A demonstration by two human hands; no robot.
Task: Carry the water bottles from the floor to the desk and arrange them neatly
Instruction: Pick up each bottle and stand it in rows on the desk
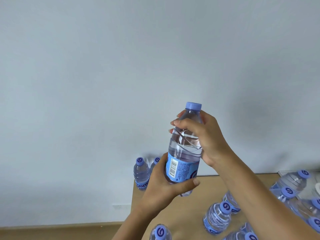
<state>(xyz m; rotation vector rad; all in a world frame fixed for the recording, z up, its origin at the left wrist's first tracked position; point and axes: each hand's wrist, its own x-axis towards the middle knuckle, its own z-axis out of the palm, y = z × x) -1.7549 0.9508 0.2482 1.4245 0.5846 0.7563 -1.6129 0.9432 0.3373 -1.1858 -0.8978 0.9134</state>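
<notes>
I hold one clear water bottle (183, 148) with a blue cap and blue label upright above the wooden desk (204, 191). My left hand (164, 181) wraps its lower half over the label. My right hand (204, 137) grips its shoulder just below the cap. Several more bottles stand on the desk: two at the far left corner (141, 174), one at the front (161, 232), some in the middle (217, 217) and a cluster at the right (294, 186).
A pale grey wall fills the upper view. The desk's left edge (133, 205) drops to a wooden floor strip (60, 227) with a wall socket (121, 206) above it. A white object (317, 187) lies at the far right edge.
</notes>
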